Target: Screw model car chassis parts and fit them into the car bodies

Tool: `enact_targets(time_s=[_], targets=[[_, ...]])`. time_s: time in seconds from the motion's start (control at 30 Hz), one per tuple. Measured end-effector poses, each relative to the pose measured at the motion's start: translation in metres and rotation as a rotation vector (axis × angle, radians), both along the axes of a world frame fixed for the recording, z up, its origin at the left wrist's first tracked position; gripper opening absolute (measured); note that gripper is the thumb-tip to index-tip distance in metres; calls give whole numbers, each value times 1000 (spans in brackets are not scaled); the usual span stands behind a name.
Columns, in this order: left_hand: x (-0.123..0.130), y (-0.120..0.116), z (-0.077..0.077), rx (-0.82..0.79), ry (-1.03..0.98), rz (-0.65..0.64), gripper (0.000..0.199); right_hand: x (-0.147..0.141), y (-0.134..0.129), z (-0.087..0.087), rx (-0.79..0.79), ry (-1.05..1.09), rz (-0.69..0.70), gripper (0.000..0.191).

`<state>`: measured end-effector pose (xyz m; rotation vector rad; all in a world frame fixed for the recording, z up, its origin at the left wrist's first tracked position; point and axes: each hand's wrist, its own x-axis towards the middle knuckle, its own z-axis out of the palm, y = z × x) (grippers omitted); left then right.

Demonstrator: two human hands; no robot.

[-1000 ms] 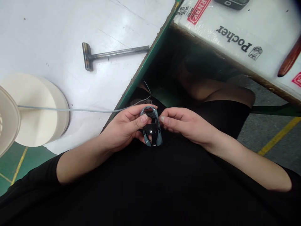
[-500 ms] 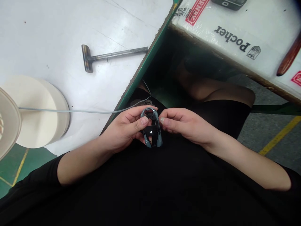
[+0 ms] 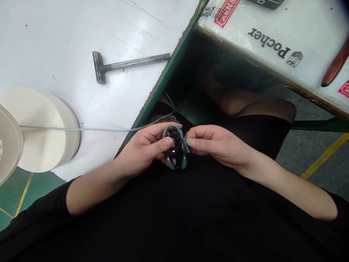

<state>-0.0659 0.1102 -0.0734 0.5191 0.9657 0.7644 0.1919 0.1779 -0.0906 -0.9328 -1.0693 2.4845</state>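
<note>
Glossy black and grey plastic model car body (image 3: 174, 154) sat clasped in the left hand (image 3: 141, 149), fingers curled behind it and thumb on its upper edge, while the right hand (image 3: 215, 143) pinched a small grey tab (image 3: 186, 145) at its side. Grey cable (image 3: 89, 129) ran from a white spool (image 3: 40, 131) toward the left hand.

White-topped workbench (image 3: 49, 36) with a green edge strip (image 3: 166, 69), seen from your viewpoint. At 10 o'clock on the bench lies a steel hammer (image 3: 131, 62), its shaft pointing toward the edge. At 9 o'clock stands a cream spool (image 3: 40, 131), with a grey cable (image 3: 81, 129) running across it and the bench top. At 1 o'clock, a separate white carton (image 3: 300, 22) printed "Pocher" carries a dark handheld device (image 3: 268, 3) and a reddish-brown wooden handle (image 3: 336, 63).
</note>
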Motion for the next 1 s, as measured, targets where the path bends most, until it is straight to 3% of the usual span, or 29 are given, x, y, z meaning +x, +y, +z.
enact_targets(time_s=[0.4,0.67,1.0], targets=[[-3,0,-1,90,76,5,40,3,-1,-2,-43,-29,-32,44],[-3,0,-1,64,118,-15,50,2,1,-1,-34,-89,38,44],[-3,-1,-1,43,81,-11,44,0,1,5,3,-93,39,48]])
